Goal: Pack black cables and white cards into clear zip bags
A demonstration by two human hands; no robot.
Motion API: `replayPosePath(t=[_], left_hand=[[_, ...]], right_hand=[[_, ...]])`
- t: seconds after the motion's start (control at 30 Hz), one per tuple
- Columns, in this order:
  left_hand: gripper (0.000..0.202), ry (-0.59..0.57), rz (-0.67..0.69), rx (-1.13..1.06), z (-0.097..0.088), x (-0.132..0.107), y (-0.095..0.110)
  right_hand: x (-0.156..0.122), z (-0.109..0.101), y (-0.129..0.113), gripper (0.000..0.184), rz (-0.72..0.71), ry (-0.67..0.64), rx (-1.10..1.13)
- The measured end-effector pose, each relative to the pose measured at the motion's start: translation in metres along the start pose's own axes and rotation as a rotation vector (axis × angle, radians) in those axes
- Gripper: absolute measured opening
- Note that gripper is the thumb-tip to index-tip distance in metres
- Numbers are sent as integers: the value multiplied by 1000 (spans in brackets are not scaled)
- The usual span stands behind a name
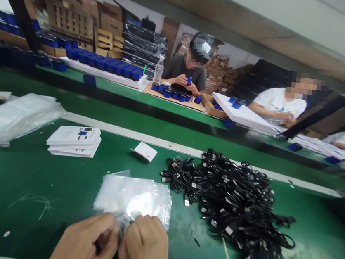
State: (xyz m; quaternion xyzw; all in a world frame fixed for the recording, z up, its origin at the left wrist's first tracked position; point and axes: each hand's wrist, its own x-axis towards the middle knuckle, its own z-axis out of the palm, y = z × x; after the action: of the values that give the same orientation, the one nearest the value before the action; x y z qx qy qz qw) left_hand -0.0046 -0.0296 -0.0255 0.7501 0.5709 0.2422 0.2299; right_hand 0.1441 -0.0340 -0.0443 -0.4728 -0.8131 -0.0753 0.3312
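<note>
Hands are close together at the bottom of the view: the left hand and the right hand both are closed and pinch the lower edge of a clear plastic bag, which lies flat on the green work table just ahead of the grip. The fingers of the two hands almost touch each other. To the right of the grip lies a big tangled heap of black cables, and some white-marked plugs show in it. Ahead of the grip is one small white card, tilted on the table. Further ahead and to the left stands a low stack of white flat boxes, and beyond the left hand is a pile of folded plastic bags. Across the table, at a second green bench, a co-worker in a dark shirt holds a small blue object with both hands, near a plastic water bottle and rows of blue round containers. To the right sits a co-worker in a white shirt. Behind them are stacked cardboard boxes.
</note>
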Motion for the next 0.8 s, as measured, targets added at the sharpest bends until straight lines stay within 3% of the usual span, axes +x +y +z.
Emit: replayPosePath(t=[0.07,0.17,0.23,0.3,0.33,0.43,0.5,0.7,0.8], left_hand=[[24,67,12,124,-2,0,-7],[26,129,-33,187,-5,-1,-14],[26,107,-96,118,-7,-1,-16],[27,54,-199,-29,-8,0,-17],[28,12,-245,-120,-8,1,-17],[32,-91,-339,-339,-6,4,-19],[32,-67,-359,-415,-2,4,-21],[32,35,-319,-487,16,0,-34],[31,80,-296,-465,21,-1,-36]], right_hand=[[4,-1,-2,23,25,24,-72],[11,-4,-1,29,31,-51,-105],[22,-9,4,24,51,-168,-22],[41,-15,15,8,158,-271,100],[53,-17,22,10,234,-296,139],[94,-15,44,47,392,-340,63],[116,-9,58,49,413,-391,72],[134,17,75,15,486,-526,219],[134,28,79,20,571,-591,396]])
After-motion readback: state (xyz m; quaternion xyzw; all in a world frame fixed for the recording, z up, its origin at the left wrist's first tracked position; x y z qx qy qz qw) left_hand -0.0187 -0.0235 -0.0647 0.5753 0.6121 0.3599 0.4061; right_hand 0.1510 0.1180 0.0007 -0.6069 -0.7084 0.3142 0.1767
